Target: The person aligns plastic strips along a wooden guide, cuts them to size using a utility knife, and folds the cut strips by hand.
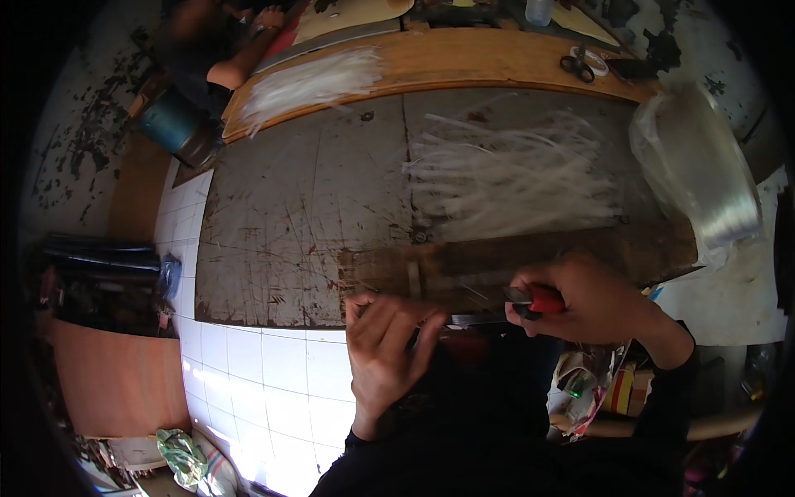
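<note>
Clock places start from the gap between the two hands. At 3 o'clock, the right hand (571, 300) is wrapped around a red tool (546, 299). At 9 o'clock, the left hand (387, 335) has its fingers bent; I cannot tell if it grips anything. Between them, by the near edge of the tabletop (290, 190), is a thin shiny thing (478, 318), too small to name.

A good part looks done: one big pile of clear strips (513, 170) lies loose at 12 o'clock, and a second pile (319, 79) lies at 11. A fat clear roll (704, 166) at 2 o'clock is still wound up, so more may be left. How much, I cannot tell.
</note>
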